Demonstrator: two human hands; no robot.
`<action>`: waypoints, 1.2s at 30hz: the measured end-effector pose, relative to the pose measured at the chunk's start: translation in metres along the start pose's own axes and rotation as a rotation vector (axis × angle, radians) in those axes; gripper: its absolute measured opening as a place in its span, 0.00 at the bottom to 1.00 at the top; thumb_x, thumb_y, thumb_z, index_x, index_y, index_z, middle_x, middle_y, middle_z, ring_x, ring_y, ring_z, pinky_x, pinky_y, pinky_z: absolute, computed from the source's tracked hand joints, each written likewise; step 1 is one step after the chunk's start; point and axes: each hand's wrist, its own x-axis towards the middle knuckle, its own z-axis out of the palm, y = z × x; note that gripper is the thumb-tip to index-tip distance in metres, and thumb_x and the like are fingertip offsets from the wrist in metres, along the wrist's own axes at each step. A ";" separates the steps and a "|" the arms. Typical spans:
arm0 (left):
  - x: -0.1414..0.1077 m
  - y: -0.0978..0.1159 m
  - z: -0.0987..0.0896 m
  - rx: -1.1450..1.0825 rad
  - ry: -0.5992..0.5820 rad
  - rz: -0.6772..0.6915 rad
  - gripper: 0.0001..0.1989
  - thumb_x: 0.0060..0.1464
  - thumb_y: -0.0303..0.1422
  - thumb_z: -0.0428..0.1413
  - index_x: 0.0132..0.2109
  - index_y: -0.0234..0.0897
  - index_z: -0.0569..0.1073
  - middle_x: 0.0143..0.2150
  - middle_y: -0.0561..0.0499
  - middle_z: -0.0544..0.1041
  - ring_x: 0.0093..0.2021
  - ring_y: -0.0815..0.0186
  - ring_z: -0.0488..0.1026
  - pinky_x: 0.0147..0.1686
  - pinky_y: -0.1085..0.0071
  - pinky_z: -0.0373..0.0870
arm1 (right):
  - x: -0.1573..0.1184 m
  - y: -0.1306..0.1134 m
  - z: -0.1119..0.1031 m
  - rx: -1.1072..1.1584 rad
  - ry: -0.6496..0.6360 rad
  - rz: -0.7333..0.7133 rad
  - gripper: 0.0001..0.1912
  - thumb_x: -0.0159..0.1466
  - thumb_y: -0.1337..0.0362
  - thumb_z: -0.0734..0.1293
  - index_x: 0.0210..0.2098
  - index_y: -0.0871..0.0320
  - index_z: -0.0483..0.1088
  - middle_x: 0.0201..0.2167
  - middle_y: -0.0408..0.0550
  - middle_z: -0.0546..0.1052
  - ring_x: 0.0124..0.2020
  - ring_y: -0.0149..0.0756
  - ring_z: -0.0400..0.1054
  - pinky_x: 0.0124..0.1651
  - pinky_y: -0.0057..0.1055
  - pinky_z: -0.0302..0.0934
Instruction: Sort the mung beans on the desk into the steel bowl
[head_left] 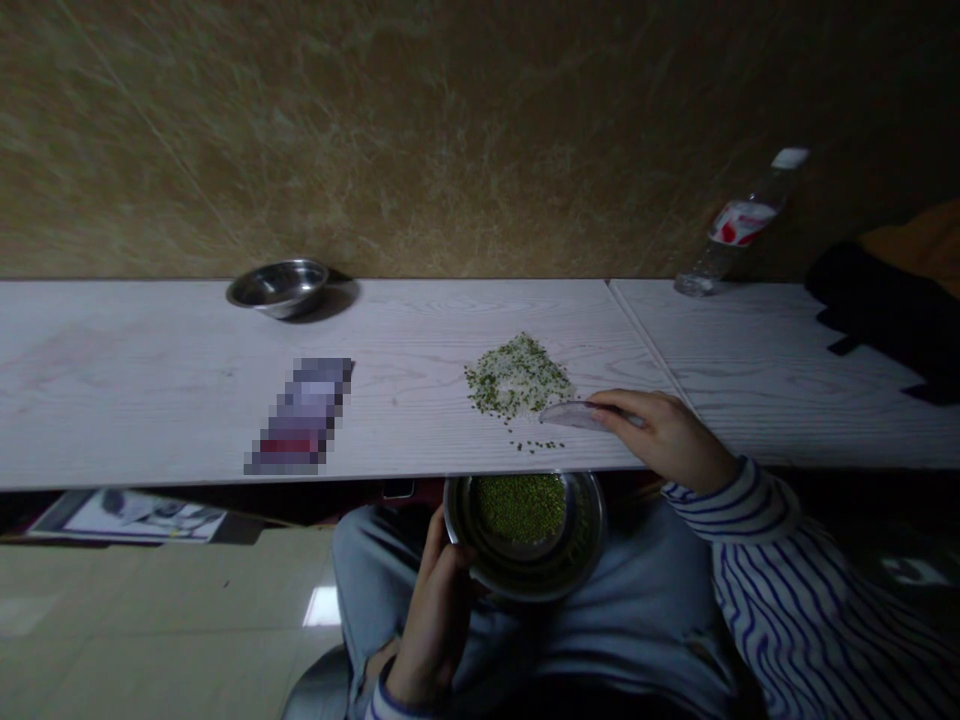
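Note:
A pile of green beans mixed with white grains (517, 375) lies on the pale wooden counter, with several loose beans near the front edge. My right hand (664, 430) grips a thin, flat, translucent scraper (574, 414), whose tip touches the pile's lower right side. Below the counter edge, above my lap, my left hand (442, 590) holds the rim of a metal bowl (585, 560). Green beans (521, 505) cover part of the bowl's bottom. What the scraper is exactly is hard to tell in the dim light.
A second metal bowl (279, 290) stands at the back left of the counter (405, 330). In front of it lies a pixelated flat packet or phone (304, 415). A plastic bottle (731, 230) stands at the back right, beside a dark and orange cloth item (892, 300).

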 end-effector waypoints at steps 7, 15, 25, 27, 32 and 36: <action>0.000 -0.001 -0.001 -0.002 0.001 0.005 0.30 0.48 0.31 0.55 0.60 0.45 0.65 0.53 0.47 0.75 0.46 0.57 0.72 0.42 0.64 0.69 | -0.002 -0.001 -0.002 0.014 0.001 0.016 0.13 0.65 0.62 0.63 0.45 0.55 0.77 0.42 0.47 0.82 0.43 0.39 0.77 0.48 0.33 0.70; -0.001 0.001 0.000 0.001 0.005 -0.004 0.31 0.48 0.31 0.55 0.61 0.47 0.64 0.54 0.48 0.74 0.45 0.57 0.72 0.41 0.64 0.68 | 0.015 -0.012 0.007 0.045 -0.012 -0.001 0.12 0.64 0.66 0.63 0.43 0.55 0.77 0.41 0.47 0.82 0.41 0.38 0.77 0.46 0.34 0.71; 0.003 -0.002 -0.007 0.024 0.018 -0.005 0.32 0.47 0.32 0.55 0.62 0.47 0.64 0.51 0.47 0.75 0.41 0.58 0.72 0.37 0.65 0.67 | 0.023 -0.020 0.008 0.079 -0.025 -0.002 0.12 0.64 0.66 0.63 0.43 0.55 0.77 0.41 0.48 0.82 0.40 0.38 0.77 0.45 0.34 0.71; 0.003 -0.002 -0.008 0.030 0.023 -0.009 0.33 0.46 0.32 0.55 0.62 0.48 0.64 0.51 0.47 0.75 0.42 0.57 0.72 0.37 0.65 0.67 | 0.024 -0.023 0.010 0.085 -0.032 -0.003 0.12 0.64 0.66 0.63 0.43 0.55 0.77 0.41 0.48 0.82 0.41 0.38 0.77 0.45 0.34 0.71; 0.002 0.001 -0.006 -0.007 0.019 0.010 0.33 0.46 0.31 0.56 0.62 0.46 0.64 0.50 0.47 0.76 0.46 0.55 0.72 0.42 0.63 0.69 | 0.026 -0.024 0.014 0.076 -0.031 0.019 0.11 0.64 0.66 0.63 0.43 0.55 0.77 0.41 0.48 0.82 0.41 0.38 0.77 0.46 0.34 0.70; 0.001 0.003 -0.005 -0.027 0.012 0.021 0.33 0.47 0.30 0.56 0.62 0.44 0.64 0.52 0.46 0.75 0.48 0.55 0.71 0.44 0.61 0.69 | 0.025 -0.024 0.014 0.067 -0.017 0.022 0.12 0.64 0.66 0.63 0.43 0.55 0.77 0.41 0.47 0.82 0.40 0.38 0.77 0.44 0.33 0.71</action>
